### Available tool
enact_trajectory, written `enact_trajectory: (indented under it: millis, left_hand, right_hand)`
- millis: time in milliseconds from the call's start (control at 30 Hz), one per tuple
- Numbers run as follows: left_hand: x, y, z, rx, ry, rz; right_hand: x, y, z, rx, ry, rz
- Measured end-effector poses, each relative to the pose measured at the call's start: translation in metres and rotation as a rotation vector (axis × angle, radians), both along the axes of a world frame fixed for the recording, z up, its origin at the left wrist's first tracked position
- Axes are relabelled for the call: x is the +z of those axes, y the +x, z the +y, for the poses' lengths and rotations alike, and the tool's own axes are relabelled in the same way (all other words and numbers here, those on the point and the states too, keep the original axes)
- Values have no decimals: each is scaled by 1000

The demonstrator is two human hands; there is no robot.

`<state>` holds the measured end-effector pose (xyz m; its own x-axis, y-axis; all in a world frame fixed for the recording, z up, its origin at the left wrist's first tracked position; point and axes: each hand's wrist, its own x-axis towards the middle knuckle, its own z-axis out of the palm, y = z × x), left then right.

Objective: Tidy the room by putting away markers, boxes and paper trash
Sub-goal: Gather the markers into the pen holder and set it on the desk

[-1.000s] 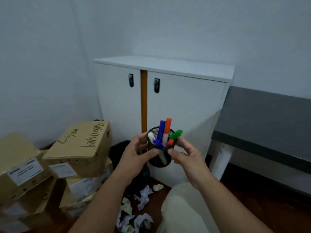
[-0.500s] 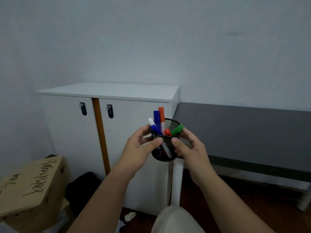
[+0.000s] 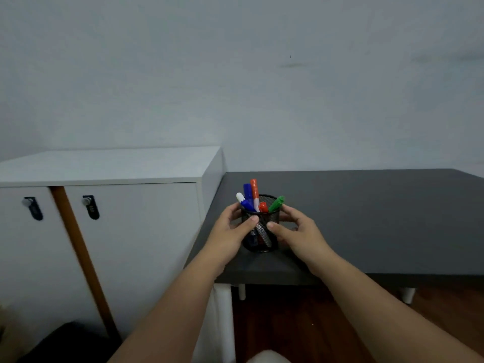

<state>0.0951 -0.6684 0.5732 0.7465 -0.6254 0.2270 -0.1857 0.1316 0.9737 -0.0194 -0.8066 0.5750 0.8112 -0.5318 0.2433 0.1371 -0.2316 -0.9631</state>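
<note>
Both hands clamped on mesh cup [image 3: 260, 231]: left hand [image 3: 231, 231], right hand [image 3: 296, 233] flanking. Markers [image 3: 252, 196] upright. Cup over bench [image 3: 366, 218] near corner; contact unclear.

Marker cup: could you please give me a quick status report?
Left hand and right hand both clasp the black mesh cup. Markers inside, upright. Cup over dark table; contact unclear. Nothing in the way.
</note>
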Motion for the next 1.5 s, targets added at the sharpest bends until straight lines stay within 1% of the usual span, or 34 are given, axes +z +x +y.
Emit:
enact_trajectory:
  millis: [167,267,400,567,700,767,967,1167,1233,1333,1400,1433,1500]
  left_hand:
    - [2,34,-47,-17,122,-7]
    - [-4,51,-77,-16,128,36]
    - [-8,70,-120,90,103,88]
    - [-8,101,-149,255,103,32]
    - [-10,130,-167,311,141,-18]
    - [-10,146,-176,318,188,-59]
    - [-13,195,-205,289,297,-94]
    - [-15,224,-223,266,386,-153]
    - [-14,232,-227,264,424,-206]
    - [-14,253,-235,257,484,-270]
    - [-13,265,-243,224,529,-275]
    - [-14,268,-248,207,570,-276]
    - [-15,273,-258,195,727,-319]
  right_hand:
    - [-9,34,-52,-94,-137,174]
    - [-13,58,-79,-161,-258,216]
    - [-14,95,-109,-208,-363,216]
    - [-15,143,-142,-237,-421,241]
    - [-19,176,-163,-268,-469,250]
    - [-20,191,-173,-287,-488,264]
    - [-22,231,-206,-337,-494,299]
    - [-21,268,-236,-304,-517,333]
    - [-22,279,-245,-296,-522,337]
    - [-22,297,-254,-276,-574,346]
    - [-22,305,-260,-252,-634,360]
    - [-22,309,-264,-241,-671,370]
    - [-21,316,-272,-217,-739,398]
